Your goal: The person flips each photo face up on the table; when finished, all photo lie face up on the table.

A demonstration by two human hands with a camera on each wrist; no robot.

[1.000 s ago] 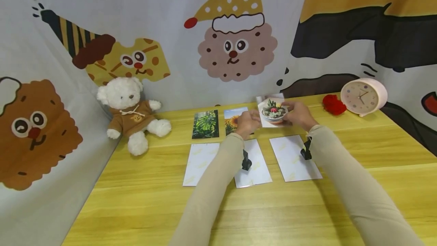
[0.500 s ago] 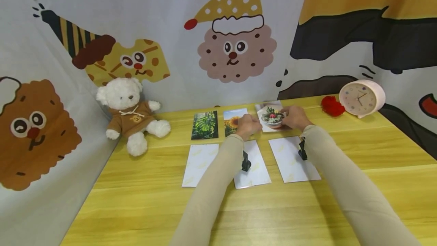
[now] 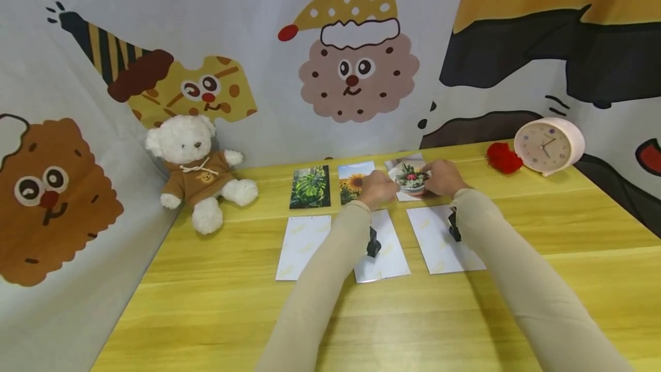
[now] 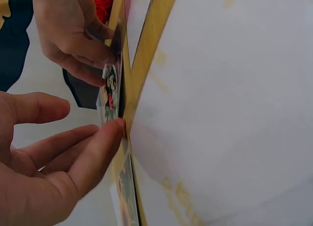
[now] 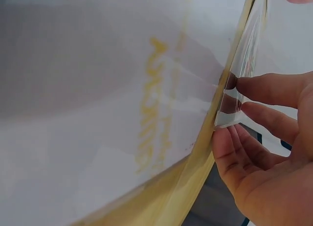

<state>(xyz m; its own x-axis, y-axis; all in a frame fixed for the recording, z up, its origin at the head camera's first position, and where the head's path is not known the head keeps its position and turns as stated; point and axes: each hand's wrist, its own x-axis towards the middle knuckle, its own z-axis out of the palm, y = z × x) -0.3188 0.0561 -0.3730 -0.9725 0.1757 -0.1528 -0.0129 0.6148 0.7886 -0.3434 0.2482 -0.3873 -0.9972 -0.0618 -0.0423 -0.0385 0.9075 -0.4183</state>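
A photo card of potted cacti point(image 3: 411, 175) lies in the back row of the table, right of the sunflower card point(image 3: 352, 181). My left hand point(image 3: 378, 189) is over the sunflower card's right side and partly hides it. In the left wrist view its thumb and fingers stand apart, one fingertip right at the cactus card's near corner. My right hand point(image 3: 445, 178) is at that card's right side. The right wrist view shows two fingertips point(image 5: 247, 84) on the card's glossy face point(image 5: 247, 55) and other fingers by its edge.
A green leaf card point(image 3: 310, 187) lies at the row's left end. Three white sheets point(image 3: 303, 247) form a nearer row, partly under my forearms. A teddy bear point(image 3: 188, 159) sits at back left. A red fluffy ball point(image 3: 503, 158) and a pink clock point(image 3: 547, 145) stand at back right.
The cactus card has come down from being held up between both hands to lying on the table, and has shifted slightly left. Both hands have lowered with it.
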